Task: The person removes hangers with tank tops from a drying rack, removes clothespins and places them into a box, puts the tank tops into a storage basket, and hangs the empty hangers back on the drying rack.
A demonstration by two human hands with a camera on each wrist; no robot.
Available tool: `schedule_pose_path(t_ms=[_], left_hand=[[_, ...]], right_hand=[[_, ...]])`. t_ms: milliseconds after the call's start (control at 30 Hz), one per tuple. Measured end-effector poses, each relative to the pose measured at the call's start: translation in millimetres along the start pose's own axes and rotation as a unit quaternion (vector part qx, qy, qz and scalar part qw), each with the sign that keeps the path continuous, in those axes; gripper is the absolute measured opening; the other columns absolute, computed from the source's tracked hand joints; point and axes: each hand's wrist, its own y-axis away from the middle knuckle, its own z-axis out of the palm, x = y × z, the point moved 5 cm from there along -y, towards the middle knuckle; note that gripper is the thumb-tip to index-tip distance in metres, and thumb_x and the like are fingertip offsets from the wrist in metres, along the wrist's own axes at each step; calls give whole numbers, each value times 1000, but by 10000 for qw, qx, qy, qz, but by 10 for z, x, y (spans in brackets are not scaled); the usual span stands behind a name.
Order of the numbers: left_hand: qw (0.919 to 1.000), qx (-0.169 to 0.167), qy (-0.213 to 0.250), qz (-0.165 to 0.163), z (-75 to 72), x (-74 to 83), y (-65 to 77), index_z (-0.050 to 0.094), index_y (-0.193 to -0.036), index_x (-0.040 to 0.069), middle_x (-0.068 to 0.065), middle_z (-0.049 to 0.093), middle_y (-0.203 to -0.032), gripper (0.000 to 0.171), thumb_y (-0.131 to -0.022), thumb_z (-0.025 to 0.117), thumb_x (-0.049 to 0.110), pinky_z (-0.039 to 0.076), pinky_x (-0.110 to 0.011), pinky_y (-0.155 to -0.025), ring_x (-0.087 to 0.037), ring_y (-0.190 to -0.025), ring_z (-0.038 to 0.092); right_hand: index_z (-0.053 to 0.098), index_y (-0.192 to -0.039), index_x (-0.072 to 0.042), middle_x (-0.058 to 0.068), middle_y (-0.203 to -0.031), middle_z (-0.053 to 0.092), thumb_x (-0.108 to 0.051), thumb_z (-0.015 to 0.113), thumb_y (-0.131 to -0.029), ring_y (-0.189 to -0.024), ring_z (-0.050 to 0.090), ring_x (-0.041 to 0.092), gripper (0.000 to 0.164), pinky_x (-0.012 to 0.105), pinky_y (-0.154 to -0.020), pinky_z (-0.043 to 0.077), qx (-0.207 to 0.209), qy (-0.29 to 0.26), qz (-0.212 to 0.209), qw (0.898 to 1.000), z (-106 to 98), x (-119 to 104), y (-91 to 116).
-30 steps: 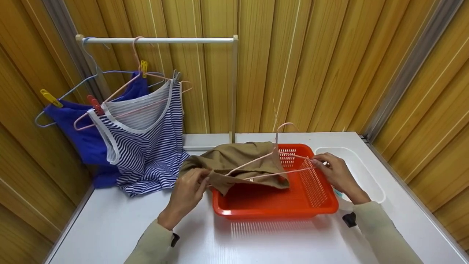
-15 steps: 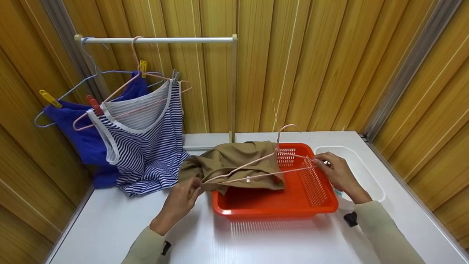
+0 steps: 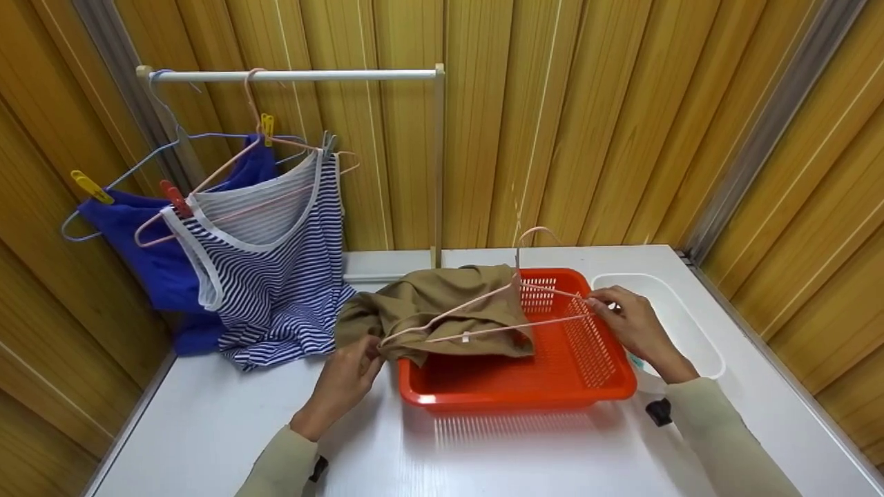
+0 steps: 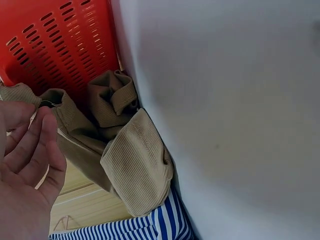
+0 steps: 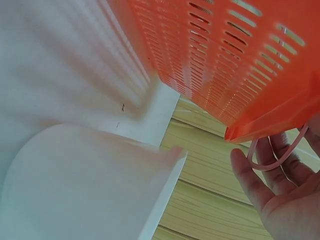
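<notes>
A pink clothes hanger [image 3: 552, 322] lies across the opening of a brown ribbed garment [image 3: 442, 293], its hook pointing up. At the garment's near left corner my left hand [image 3: 343, 376] pinches the cloth edge together with the hanger's left end. My right hand [image 3: 635, 328] holds the hanger's right end, past the basket's right side; in the right wrist view the looped pink end [image 5: 267, 166] lies against the fingers. The garment rests over the left part of a red perforated basket [image 3: 518, 399], and a small white tag [image 3: 465, 337] shows at the opening.
On the left a rack with a white rail [image 3: 345, 74] bears a blue garment [image 3: 131, 241] and a striped tank top [image 3: 283, 276], both on hangers with clothespins [image 3: 175, 199]. A white tray [image 3: 680, 324] stands right of the basket. Wood-patterned walls enclose the table [image 3: 359, 455].
My left hand has moved left and slightly down, and the garment's near edge now lies around the hanger's left end. The right hand has stayed nearly still on the other end.
</notes>
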Motion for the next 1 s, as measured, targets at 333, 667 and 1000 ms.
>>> schedule_pose_path(t_ms=[333, 667, 1000], left_hand=[[10000, 4, 10, -36, 32, -6, 9, 63, -97, 15, 2, 71, -82, 17, -85, 74, 11, 50, -30, -65, -12, -70, 61], [9999, -100, -26, 26, 9, 3, -19, 63, -96, 16, 3, 69, -81, 16, -84, 73, 13, 52, -36, -69, -16, -75, 65], [9956, 454, 454, 688, -140, 226, -179, 65, -120, 8, -3, 67, -118, 32, -89, 67, 14, 48, -43, -99, -21, -114, 60]], right_hand=[[74, -108, -8, 6, -96, 71, -21, 62, -97, -86, 65, 15, 21, 22, -74, 53, 325, 288, -448, 9981, 10, -95, 20], [73, -110, -7, 8, -100, 72, -20, 61, -97, -90, 64, 20, 22, 39, -80, 55, 280, 320, -516, 9978, 45, -150, 27], [74, -106, -9, 5, -94, 72, -20, 61, -97, -73, 51, 10, 19, 25, -68, 43, 314, 417, -663, 9964, 82, -213, -4]])
